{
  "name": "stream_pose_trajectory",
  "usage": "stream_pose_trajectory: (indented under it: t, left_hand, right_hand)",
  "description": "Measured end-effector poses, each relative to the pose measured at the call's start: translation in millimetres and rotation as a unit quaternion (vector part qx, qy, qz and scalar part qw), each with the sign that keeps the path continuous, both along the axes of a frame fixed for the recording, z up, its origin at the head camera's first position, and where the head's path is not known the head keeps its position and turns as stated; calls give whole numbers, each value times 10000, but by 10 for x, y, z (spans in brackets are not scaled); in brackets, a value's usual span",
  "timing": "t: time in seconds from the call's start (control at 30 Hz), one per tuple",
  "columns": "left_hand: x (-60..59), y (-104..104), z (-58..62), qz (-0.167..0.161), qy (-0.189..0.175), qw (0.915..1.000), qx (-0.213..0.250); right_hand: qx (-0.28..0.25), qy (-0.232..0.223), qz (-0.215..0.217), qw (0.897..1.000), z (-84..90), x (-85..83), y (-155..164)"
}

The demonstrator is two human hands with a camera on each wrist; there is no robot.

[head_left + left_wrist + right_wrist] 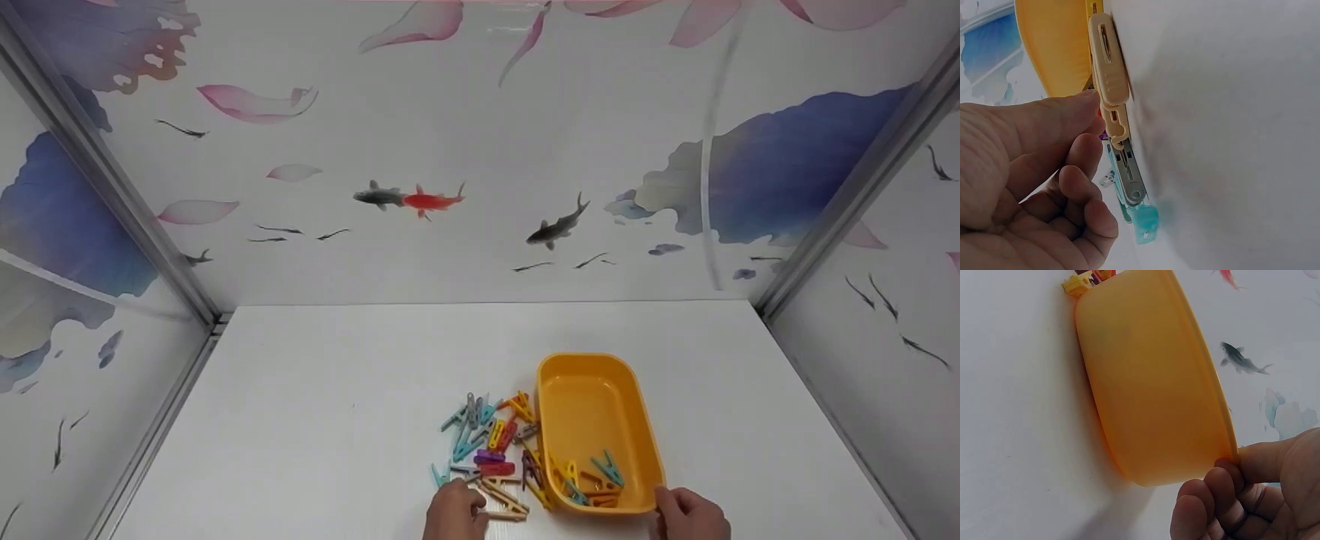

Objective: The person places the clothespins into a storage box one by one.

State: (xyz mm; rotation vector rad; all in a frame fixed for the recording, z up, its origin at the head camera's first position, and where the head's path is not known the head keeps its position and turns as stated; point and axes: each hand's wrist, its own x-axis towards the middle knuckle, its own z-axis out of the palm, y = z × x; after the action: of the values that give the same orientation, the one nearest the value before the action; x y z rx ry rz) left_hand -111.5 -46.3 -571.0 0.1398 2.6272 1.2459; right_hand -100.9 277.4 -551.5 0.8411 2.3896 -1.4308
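Observation:
An orange plastic tub [592, 405] stands on the white table with several coloured clothespins [592, 480] in its near end. A heap of clothespins [487, 442] lies just left of it. My left hand [454, 514] is at the heap's near edge; in the left wrist view its thumb and curled fingers [1081, 154] pinch a beige clothespin [1107, 62] that lies flat on the table. A grey clothespin [1127, 174] and a teal one [1143, 222] lie right behind it. My right hand [690, 514] grips the tub's near right corner [1224, 461], thumb on the rim.
The white table [337, 405] is walled on three sides by panels printed with fish and petals [420, 199]. Metal posts [112, 187] mark the back corners. The tub's wall [1055, 39] rises just beyond the left hand.

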Motion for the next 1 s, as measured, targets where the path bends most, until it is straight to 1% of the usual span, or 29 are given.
stream_pose_trajectory:
  t: [0.23,0.3,0.4,0.53,0.7,0.83,0.93,1.0]
  left_hand:
    - [-15,5,-87,-221,174,9995,131]
    - [-16,9,-95,-257,159,9994,152]
    - [-14,18,-96,-276,36,9995,153]
    - [-4,27,-82,-309,20,9995,85]
    - [22,15,-40,-348,214,9991,113]
    - [49,6,27,-329,401,9985,193]
    - [61,20,105,-275,436,9986,122]
    - [60,45,165,-192,339,9992,-4]
  right_hand:
    - [4,138,2,9999,7,14,4]
    - [38,154,32,9999,15,18,2]
    - [35,134,19,9999,23,18,-3]
    - [0,106,12,9999,21,12,-6]
    - [-47,31,15,10000,13,6,-4]
    - [-90,1,53,9999,16,13,2]
    - [-96,-36,56,9999,19,14,3]
    - [-97,-66,55,9999,21,14,3]
